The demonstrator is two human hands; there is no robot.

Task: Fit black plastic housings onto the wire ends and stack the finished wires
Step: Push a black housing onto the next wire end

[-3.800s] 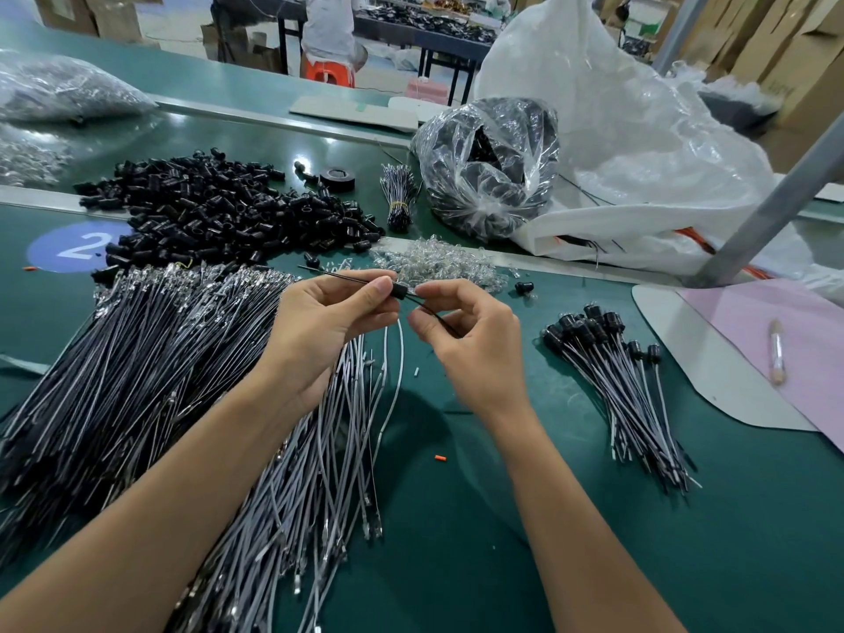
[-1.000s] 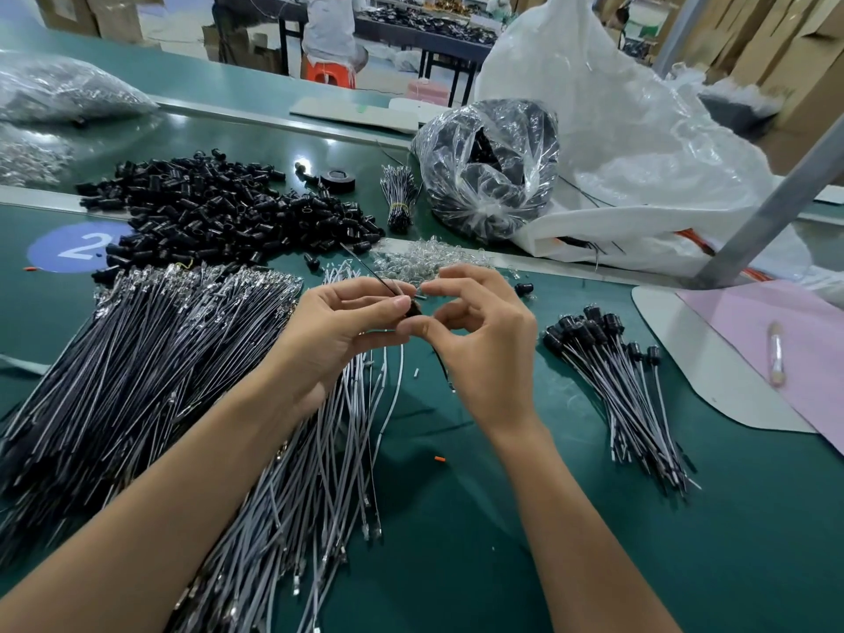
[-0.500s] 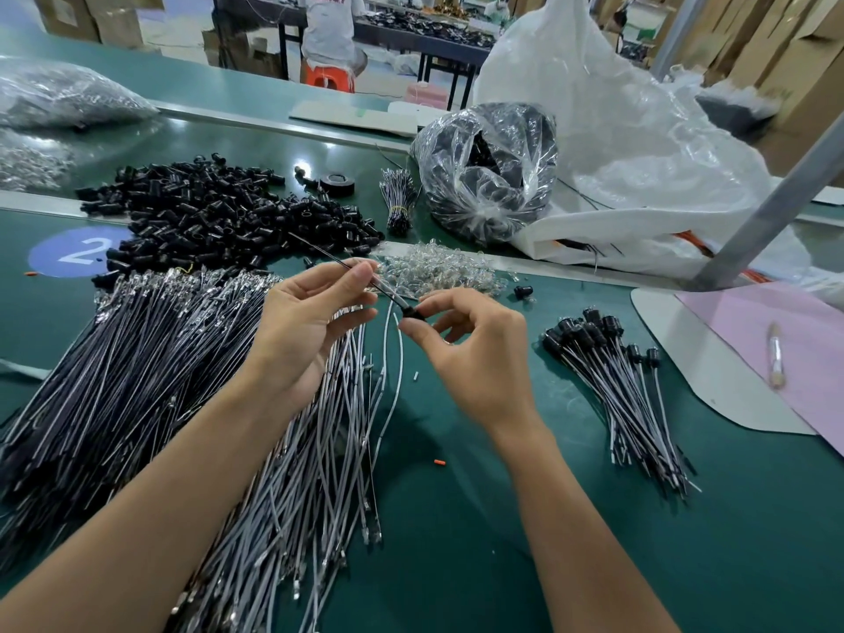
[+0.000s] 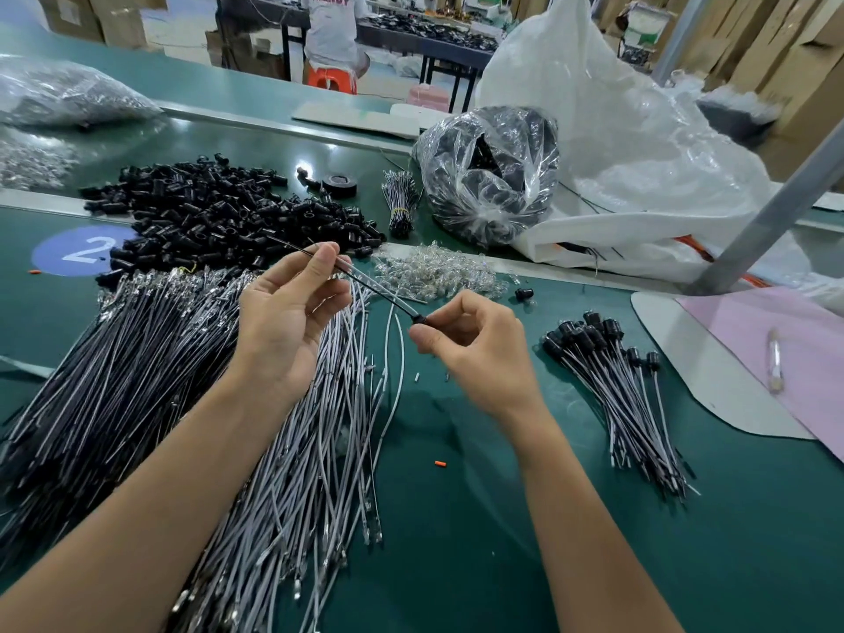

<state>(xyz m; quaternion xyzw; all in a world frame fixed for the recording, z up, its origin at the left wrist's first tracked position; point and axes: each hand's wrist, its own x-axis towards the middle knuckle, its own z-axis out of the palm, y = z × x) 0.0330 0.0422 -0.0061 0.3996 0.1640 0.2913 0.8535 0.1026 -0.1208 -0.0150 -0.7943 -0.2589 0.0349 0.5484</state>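
A thin wire pair (image 4: 372,287) stretches between my hands above the green belt. My left hand (image 4: 287,322) pinches it near its far end between thumb and fingers. My right hand (image 4: 475,349) pinches the black housing (image 4: 418,318) on the near wire end. Loose black housings (image 4: 228,217) lie heaped at the back left. Bare black and grey wires (image 4: 182,381) spread under my left arm. Finished wires with housings (image 4: 612,381) lie stacked to the right.
Small clear bulbs (image 4: 434,271) are piled behind my hands, one stray housing (image 4: 524,294) beside them. A clear bag of black parts (image 4: 488,175), a large white bag (image 4: 616,130), a tape roll (image 4: 340,183) and a grey post (image 4: 767,217) stand behind. A pink sheet (image 4: 776,349) lies right.
My hands have drawn apart: the left slid up the wire to the far left, the right stays on the housing end, so the wire now runs taut between them.
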